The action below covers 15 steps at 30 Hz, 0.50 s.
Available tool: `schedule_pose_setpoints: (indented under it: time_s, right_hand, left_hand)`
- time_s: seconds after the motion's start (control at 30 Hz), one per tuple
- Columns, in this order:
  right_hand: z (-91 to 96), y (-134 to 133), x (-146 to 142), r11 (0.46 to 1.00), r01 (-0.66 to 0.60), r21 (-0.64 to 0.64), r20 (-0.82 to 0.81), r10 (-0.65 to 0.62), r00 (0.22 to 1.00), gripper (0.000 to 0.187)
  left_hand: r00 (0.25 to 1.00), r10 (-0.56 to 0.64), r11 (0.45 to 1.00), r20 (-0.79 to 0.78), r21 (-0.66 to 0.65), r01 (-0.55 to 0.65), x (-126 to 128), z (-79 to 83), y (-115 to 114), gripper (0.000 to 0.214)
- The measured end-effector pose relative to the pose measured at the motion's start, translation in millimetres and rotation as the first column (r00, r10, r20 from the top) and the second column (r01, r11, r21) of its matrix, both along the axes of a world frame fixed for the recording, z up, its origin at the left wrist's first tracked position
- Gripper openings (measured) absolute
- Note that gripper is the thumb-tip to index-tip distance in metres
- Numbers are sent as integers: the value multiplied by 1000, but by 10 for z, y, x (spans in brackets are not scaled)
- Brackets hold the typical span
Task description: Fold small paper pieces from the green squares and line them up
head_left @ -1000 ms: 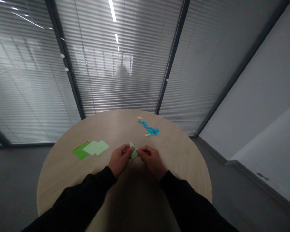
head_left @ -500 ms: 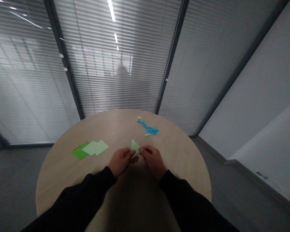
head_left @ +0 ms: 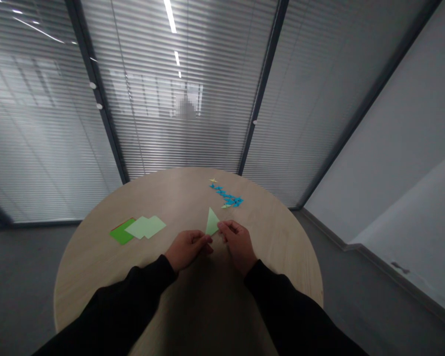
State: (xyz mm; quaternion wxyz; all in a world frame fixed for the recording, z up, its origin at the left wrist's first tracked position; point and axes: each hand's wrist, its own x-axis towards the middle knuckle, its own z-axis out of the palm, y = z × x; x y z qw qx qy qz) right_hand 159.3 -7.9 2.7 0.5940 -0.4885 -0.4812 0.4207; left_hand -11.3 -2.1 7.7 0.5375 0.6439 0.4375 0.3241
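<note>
At bench (head_left: 174,193) centre: 1 pale-green paper triangle (head_left: 211,223), shifted farther right, pinched by right hand (head_left: 239,243); left hand (head_left: 187,248) off its face, contact unclear; hold apparently passing rightward.

No lettering can be read from where I stand. Labels, brands, numbers and signs: none legible

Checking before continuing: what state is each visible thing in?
Pale green paper triangle: raised, point up.
Right hand: pinching triangle's right corner.
Left hand: beside triangle, contact unclear.
Pale green square paper sheets: flat, overlapping.
Bright green paper sheet: flat, partly covered.
Blue pointed paper pieces: clustered, unheld.
Yellow pointed paper piece: unheld.
Pale green paper sliver: unheld.
Grey slatted blinds: lowered.
</note>
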Motion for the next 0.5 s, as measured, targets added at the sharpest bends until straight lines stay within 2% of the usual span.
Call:
schedule_pose_setpoints:
  time_s: [0.2, 0.3, 0.4, 0.5]
  right_hand:
    - [7, -1, 24, 1000, -17, -7, -1, 17, 1000, 28]
    - [21, -3, 29, 1000, -19, -9, -8, 19, 1000, 27]
    - [26, 0, 35, 1000, -25, -9, -10, 25, 1000, 28]
    - [38, -11, 24, 999, -35, -16, 14, 35, 999, 29]
  left_hand:
    - [992, -45, 999, 122, -18, 47, -9, -59, 3, 43]
    - [990, -54, 999, 128, -3, 54, -18, -77, 8, 45]
    - [999, -30, 994, 32, 104, 27, -20, -46, -3, 46]
    - [998, 65, 971, 0, 230, -63, -12, -6, -25, 44]
